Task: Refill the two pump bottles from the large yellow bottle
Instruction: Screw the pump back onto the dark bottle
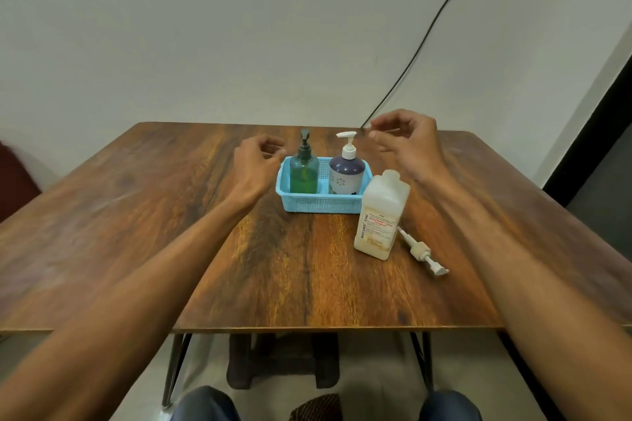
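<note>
Both hands hover empty with fingers loosely curled: left hand (260,155) beside the light blue plastic mesh basket (321,206), right hand (407,143) above its far corner. Inside stand the green translucent pump bottle (304,173) and purple-and-white pump bottle (346,174); the large pale yellow plastic bottle (381,219) stands uncapped beside the basket on the wooden counter (171,215)

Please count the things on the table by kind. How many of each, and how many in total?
Pump bottles: 2 (green pump bottle, purple pump bottle)
Large yellow bottle: 1
Loose pump: 1
Blue basket: 1
Total: 5
</note>
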`<act>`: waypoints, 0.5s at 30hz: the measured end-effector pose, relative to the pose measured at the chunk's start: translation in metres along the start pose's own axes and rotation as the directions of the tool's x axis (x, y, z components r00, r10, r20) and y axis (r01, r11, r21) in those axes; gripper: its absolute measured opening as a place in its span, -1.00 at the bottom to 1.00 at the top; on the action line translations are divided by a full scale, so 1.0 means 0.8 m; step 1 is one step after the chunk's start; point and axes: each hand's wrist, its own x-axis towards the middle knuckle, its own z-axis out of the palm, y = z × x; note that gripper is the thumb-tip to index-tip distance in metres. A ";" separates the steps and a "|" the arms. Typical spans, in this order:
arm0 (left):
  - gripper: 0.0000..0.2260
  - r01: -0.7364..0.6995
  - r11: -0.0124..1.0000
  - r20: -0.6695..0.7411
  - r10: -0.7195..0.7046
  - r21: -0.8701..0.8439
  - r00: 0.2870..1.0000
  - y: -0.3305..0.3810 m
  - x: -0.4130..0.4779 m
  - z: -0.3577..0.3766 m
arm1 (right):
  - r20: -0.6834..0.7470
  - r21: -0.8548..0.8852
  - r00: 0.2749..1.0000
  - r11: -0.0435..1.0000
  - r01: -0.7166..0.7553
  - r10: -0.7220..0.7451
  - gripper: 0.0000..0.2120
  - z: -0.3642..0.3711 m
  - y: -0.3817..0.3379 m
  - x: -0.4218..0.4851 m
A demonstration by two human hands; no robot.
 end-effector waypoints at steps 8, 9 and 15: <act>-0.68 0.262 0.954 0.221 -0.290 0.148 0.931 -0.078 0.056 0.035 | 0.227 -0.312 0.875 0.883 -0.350 0.427 -0.66 0.003 0.134 0.106; -0.71 0.292 0.941 0.288 -0.331 0.170 0.899 -0.084 0.061 0.037 | 0.276 -0.370 0.825 0.846 -0.383 0.494 -0.63 0.004 0.148 0.110; -0.90 0.290 0.917 0.446 -0.387 0.272 0.807 -0.094 0.071 0.045 | 0.410 -0.389 0.663 0.778 -0.493 0.626 -0.60 0.023 0.177 0.110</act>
